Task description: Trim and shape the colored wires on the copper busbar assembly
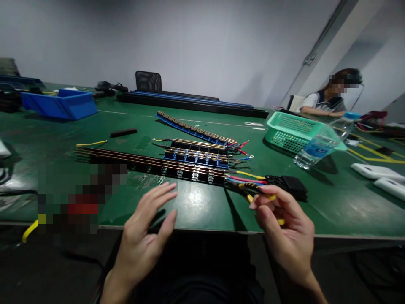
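Observation:
My left hand hovers over the table's front edge, fingers apart and holding nothing. A pair of pliers with black and yellow handles is in my right hand; their dark tip points left, at the right end of a long black strip. Copper-coloured rods run along that strip. Yellow, red and blue wires lead from its right end to a black connector block. Behind it lie shorter blue-and-black strips with rods and loose wire ends. Farther back, another blue strip lies at an angle.
A green basket stands at the right with a tilted water bottle against it. White devices lie at far right. A blue bin sits at back left, long dark rails behind. Another person sits at back right.

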`<state>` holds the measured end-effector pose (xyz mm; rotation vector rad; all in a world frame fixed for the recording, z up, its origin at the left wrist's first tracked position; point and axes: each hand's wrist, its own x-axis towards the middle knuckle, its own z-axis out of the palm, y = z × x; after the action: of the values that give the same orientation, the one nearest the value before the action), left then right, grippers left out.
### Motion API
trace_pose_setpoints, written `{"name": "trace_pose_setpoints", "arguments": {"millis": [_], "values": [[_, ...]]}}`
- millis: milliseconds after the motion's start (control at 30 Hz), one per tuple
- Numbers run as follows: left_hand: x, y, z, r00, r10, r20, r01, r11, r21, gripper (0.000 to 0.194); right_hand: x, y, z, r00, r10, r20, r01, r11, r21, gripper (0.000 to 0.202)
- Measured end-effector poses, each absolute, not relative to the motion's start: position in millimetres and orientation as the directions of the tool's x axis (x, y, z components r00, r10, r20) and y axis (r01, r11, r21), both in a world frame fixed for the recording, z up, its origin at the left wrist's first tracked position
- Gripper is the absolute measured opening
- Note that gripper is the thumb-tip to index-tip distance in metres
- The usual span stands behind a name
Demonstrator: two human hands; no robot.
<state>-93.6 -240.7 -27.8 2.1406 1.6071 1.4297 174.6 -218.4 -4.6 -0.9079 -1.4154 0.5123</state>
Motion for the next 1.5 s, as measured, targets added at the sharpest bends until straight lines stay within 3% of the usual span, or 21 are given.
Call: {"name": "trace_pose_setpoints", "arguments": {"millis": [100,300,533,800,1033,1200,1367,1500], "values": [[-92.0,-209.4,-24.2,-0.021,0.783,0.621,0.775,-0.38,0.505,0.039,183.7,-219.4,3.1,0.103,0.764,0.637,0.209,0.61,-0.764,0.029],[-76.3,-171.9,-43.9,0.092,0.868,0.488,0.887,-0.295,0.356,0.058,198.4,-221.3,-1.0,0.194,0.741,0.642,0.2,0.611,-0.766,0.033],[-67.0,-167.8,-53.9,0.151,0.877,0.456,0.946,-0.262,0.191,0.062,201.8,-208.8,-11.7,0.269,0.725,0.634,0.193,0.605,-0.773,0.034],[-65.5,-170.2,-50.0,0.217,0.857,0.467,0.922,-0.337,0.19,0.06,184.2,-192.3,-37.9,0.234,0.682,0.693,0.256,0.645,-0.72,0.033],[-68.0,-173.3,-46.6,0.25,0.857,0.451,0.91,-0.367,0.193,0.061,183.4,-186.5,-47.9,0.18,0.631,0.755,0.342,0.679,-0.649,0.049],[-69.7,-173.4,-46.4,0.233,0.862,0.45,0.908,-0.358,0.216,0.066,184.0,-191.0,-42.0,0.161,0.629,0.76,0.361,0.679,-0.639,0.051],[-68.4,-173.1,-47.7,0.191,0.872,0.451,0.916,-0.323,0.237,0.066,173.1,-213.8,-28.7,0.186,0.593,0.783,0.3,0.725,-0.62,0.052],[-67.1,-169.5,-49.8,0.138,0.886,0.442,0.927,-0.273,0.257,0.065,164.5,-218.5,-26.3,0.047,0.66,0.75,0.157,0.736,-0.658,0.047]]}}
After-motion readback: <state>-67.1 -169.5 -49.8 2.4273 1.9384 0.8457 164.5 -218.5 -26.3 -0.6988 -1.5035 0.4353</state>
